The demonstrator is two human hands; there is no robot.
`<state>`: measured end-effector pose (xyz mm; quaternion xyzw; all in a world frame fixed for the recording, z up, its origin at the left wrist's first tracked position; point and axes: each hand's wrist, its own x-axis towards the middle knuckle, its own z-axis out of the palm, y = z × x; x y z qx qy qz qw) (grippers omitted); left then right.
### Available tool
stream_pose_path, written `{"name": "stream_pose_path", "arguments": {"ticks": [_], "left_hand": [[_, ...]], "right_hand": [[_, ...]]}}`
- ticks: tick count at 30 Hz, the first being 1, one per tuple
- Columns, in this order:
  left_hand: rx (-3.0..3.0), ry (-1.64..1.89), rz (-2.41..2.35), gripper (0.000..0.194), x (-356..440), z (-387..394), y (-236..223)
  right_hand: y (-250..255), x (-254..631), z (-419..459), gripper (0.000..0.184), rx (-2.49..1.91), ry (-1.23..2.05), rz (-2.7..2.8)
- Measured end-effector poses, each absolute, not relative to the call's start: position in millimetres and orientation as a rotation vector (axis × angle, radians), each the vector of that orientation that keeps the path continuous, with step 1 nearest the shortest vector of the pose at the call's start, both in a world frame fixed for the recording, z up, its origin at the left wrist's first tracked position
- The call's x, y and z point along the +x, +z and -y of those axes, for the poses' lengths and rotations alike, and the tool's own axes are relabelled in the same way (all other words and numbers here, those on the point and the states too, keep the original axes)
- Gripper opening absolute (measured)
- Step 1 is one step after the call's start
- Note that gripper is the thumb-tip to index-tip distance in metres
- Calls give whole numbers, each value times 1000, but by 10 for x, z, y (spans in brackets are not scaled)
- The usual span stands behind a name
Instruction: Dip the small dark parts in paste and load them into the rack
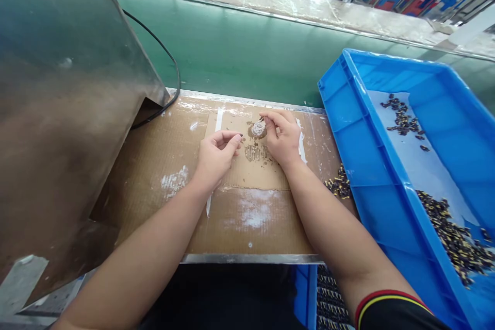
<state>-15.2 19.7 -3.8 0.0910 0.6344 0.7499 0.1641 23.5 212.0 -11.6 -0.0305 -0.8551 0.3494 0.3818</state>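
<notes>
My left hand [216,154] rests on a brown cardboard sheet [247,216], fingers curled in a pinch on a tiny dark part at its fingertips. My right hand [281,136] is just to the right, fingers pinched on a small round whitish coil-like piece [258,128] that sits on the cardboard. Below that piece lies a row of small dark parts [255,153] on the cardboard. The two hands are a few centimetres apart.
A blue plastic bin [386,206] at right holds several small black-and-yellow parts [452,237] on white paper; a few more [338,184] lie beside it. A large metal housing [69,113] stands at left with a black cable [170,62]. A green belt [247,51] runs behind.
</notes>
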Motion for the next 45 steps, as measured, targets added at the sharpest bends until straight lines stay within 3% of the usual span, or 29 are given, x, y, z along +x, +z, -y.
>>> {"name": "stream_pose_path", "arguments": {"ticks": [20,26,30,36,45], "left_hand": [[281,2131,-1811,32,-161,-184,-70],[182,2199,-1662,33,-173,-182,-42],[46,2248,-1406,36,-150,-163,6],[-32,2230,-1166,23,-48,-125,95],[-22,2212,-1110,24,68,-124,166]], "right_hand": [[-151,229,-2153,26,-178,831,2209],[-80,292,-2212,20,-437,839,2051],[182,519,-2123,14,-515,1144,1916],[437,953,-1701,6,-396,1785,1842],[90,980,-1499,14,-323,1997,1735]]}}
